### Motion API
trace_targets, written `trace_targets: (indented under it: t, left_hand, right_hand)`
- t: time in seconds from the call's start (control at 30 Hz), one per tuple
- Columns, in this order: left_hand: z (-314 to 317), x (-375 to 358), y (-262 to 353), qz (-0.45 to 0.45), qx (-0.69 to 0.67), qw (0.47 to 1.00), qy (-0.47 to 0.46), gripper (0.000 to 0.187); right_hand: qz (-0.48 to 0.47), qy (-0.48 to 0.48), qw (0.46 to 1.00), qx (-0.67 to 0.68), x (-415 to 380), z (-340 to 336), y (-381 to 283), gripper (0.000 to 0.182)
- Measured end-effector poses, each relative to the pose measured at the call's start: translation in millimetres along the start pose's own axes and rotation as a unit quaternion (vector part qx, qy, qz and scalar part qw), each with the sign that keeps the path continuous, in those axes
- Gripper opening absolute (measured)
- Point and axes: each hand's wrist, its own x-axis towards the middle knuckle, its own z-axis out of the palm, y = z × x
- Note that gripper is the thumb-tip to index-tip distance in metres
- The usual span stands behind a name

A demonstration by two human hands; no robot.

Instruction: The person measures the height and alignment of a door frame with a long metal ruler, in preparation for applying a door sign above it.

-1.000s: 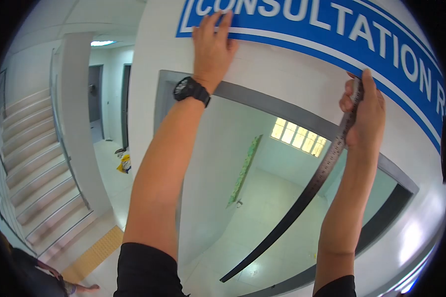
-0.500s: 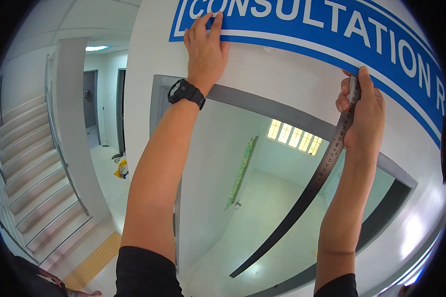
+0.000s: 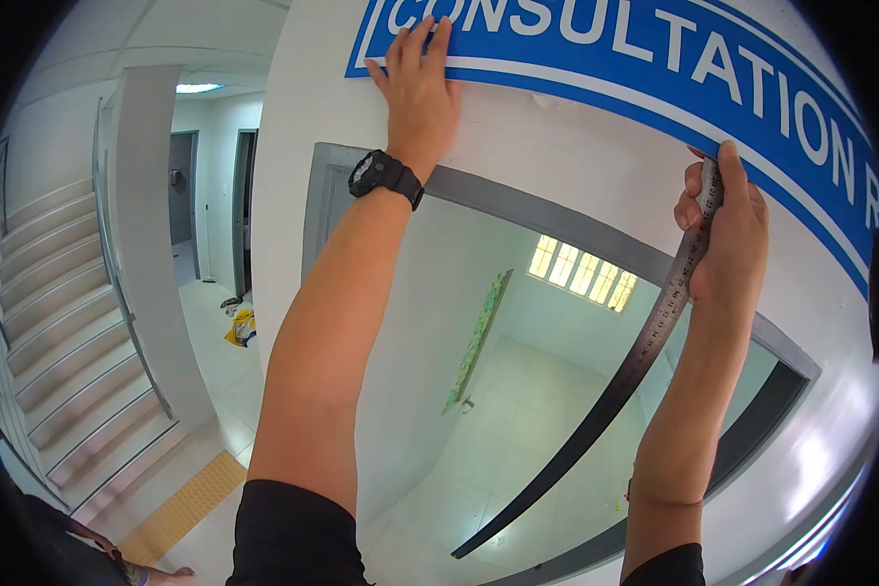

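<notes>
A blue sign (image 3: 674, 59) with white letters reading "CONSULTATION" runs across the white wall above a doorway. My left hand (image 3: 420, 83) lies flat against the sign's lower left edge, fingers spread; a black watch (image 3: 385, 176) is on that wrist. My right hand (image 3: 725, 230) grips the top end of a long steel ruler (image 3: 635, 366), held against the wall just under the sign's lower edge. The ruler hangs down across the door opening, its lower end at the bottom of the view.
A grey door frame (image 3: 547, 210) surrounds the opening into a tiled room with a bright window (image 3: 581, 273). A staircase with a handrail (image 3: 68, 322) rises at the left. A white pillar (image 3: 156, 244) stands near it. Another person's foot (image 3: 161, 571) shows at the bottom left.
The view has shifted slightly, so both hands and the sign appear a little further right. My left hand stays flat on the sign and my right hand keeps the ruler.
</notes>
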Motion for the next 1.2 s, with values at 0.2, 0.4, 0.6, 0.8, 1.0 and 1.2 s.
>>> trace_targets:
  t: [0.2,0.4,0.6,0.8,1.0,1.2]
  left_hand:
    - [0,6,-1,-0.011,0.021,1.0,-0.003,0.073]
    - [-9,13,3,-0.031,0.034,0.999,-0.023,0.081]
    - [-5,15,4,-0.039,0.057,0.998,-0.01,0.08]
    - [-1,10,1,-0.055,0.049,0.997,0.005,0.074]
    - [3,8,-1,-0.086,0.064,0.994,0.008,0.08]
    - [1,8,1,-0.099,0.058,0.993,-0.01,0.076]
  right_hand:
    - [0.018,-0.002,1.0,0.015,7,-1,5,0.035]
    - [0.028,0.01,0.999,0.028,0,2,4,0.036]
    - [0.014,-0.011,0.999,0.045,-3,0,0,0.036]
    - [0.009,-0.013,0.998,0.054,-3,1,-2,0.036]
    - [-0.002,-0.027,0.999,0.024,-9,2,-12,0.038]
    - [0.0,-0.012,0.999,0.043,-10,6,-12,0.039]
